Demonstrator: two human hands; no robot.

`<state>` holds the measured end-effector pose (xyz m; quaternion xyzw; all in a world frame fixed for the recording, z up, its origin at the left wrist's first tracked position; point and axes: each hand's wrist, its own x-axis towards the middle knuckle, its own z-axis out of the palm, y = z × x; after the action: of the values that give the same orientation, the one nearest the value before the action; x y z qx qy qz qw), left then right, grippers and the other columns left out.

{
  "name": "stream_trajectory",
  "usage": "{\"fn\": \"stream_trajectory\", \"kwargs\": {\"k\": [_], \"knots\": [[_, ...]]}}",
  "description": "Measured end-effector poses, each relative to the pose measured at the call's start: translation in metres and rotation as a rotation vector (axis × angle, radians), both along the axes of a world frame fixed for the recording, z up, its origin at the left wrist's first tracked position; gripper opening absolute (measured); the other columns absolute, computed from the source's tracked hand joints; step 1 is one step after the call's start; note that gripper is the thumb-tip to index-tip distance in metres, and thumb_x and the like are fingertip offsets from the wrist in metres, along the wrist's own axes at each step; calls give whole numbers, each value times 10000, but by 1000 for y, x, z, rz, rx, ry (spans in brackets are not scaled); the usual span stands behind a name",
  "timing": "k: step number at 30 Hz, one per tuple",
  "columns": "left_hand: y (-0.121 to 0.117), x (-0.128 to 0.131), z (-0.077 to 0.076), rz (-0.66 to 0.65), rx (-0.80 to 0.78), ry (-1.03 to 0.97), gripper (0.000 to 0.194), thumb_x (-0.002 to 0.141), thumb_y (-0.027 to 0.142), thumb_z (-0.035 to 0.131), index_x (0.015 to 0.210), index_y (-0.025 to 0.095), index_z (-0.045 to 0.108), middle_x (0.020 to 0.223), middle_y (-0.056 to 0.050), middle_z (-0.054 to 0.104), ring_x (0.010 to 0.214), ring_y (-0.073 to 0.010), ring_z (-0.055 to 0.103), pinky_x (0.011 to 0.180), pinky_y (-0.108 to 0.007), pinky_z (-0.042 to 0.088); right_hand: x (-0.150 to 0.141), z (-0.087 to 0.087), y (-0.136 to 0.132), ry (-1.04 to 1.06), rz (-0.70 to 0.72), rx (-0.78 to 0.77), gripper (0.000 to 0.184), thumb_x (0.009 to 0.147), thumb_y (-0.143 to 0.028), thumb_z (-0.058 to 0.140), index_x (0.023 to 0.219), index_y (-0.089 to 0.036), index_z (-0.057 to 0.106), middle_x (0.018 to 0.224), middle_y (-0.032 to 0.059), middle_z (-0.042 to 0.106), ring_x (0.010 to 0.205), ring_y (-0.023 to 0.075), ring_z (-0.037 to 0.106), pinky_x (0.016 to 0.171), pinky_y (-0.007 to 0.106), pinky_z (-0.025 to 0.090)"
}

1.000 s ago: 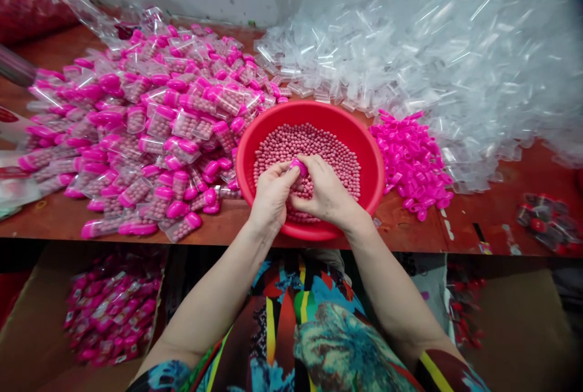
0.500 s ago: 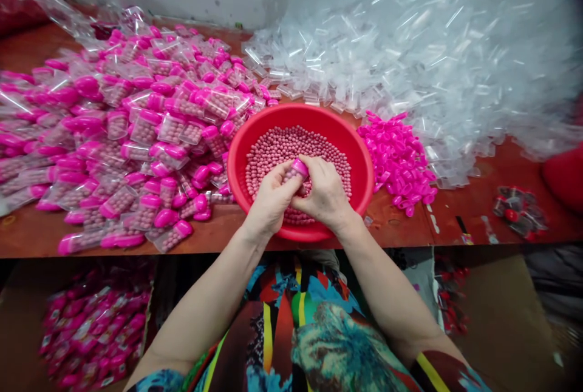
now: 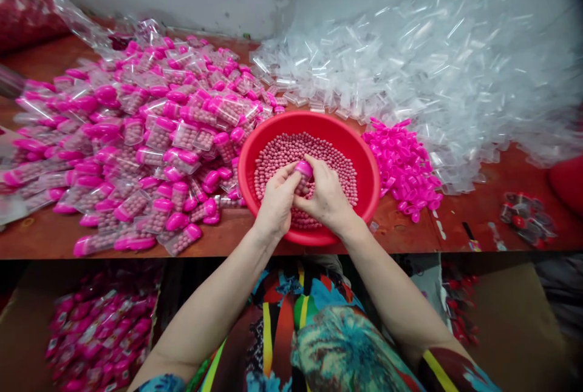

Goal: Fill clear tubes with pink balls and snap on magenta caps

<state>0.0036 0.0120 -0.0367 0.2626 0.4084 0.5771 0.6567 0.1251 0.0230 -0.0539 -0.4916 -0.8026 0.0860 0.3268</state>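
Note:
Over a red plastic bowl (image 3: 370, 198) of small pink beads (image 3: 300, 143), both hands meet around a small clear container with a pink cap (image 3: 303, 168). My left hand (image 3: 276, 204) is closed on the container's body, its thumb and index finger just below the cap. Fingers of my right hand (image 3: 328, 198) curve round the other side, with the index finger at the cap and the thumb near the container's lower end. Pink beads show inside the container; much of its body is hidden by the fingers.
Filled, pink-capped containers (image 3: 136, 137) form a big heap on the left. Loose pink caps (image 3: 405, 167) lie right of the bowl, before a large pile of clear empty containers (image 3: 410, 64). Small red-and-dark items (image 3: 528, 219) sit far right. Boxes stand below the table edge (image 3: 204, 249).
Both hands stay together over the bowl. The capped container now shows more of its cap between the fingers. The whole view has shifted slightly as the head moved.

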Motion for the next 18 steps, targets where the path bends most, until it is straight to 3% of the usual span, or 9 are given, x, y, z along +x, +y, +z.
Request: {"fn": "stream_trajectory", "kwargs": {"k": [4, 8, 14, 18], "knots": [[-2, 4, -2, 120, 117, 175, 239, 849, 219, 717, 1083, 171, 716, 1106, -63, 734, 1038, -172, 651, 948, -275, 488, 1, 2, 0, -89, -33, 31, 563, 822, -300, 647, 1331, -97, 519, 1263, 226, 644, 1179, 361, 590, 961, 502, 470], [-7, 6, -2, 164, 168, 361, 208, 885, 207, 664, 1086, 172, 703, 1132, -76, 735, 1082, -189, 660, 996, -303, 488, -2, 8, 0, -85, 1, 157, 352, 837, -244, 583, 1151, -86, 604, 1071, 189, 669, 1015, 315, 601, 882, 443, 492], [-8, -1, -7, 31, 52, 300, 259, 890, 301, 662, 1103, 157, 685, 978, -65, 715, 847, -164, 644, 778, -273, 517, -5, 1, 1, -81, 14, 215, 280, 771, -270, 647, 1008, -122, 629, 930, 137, 657, 892, 297, 591, 821, 447, 513], [5, -10, 5, -128, 66, 311, 297, 842, 315, 692, 1092, 158, 669, 865, -31, 678, 701, -128, 594, 661, -248, 484, -7, -2, 0, -23, 0, 155, 528, 805, -294, 684, 1267, -60, 578, 1142, 208, 683, 1059, 337, 637, 887, 491, 548]]}}
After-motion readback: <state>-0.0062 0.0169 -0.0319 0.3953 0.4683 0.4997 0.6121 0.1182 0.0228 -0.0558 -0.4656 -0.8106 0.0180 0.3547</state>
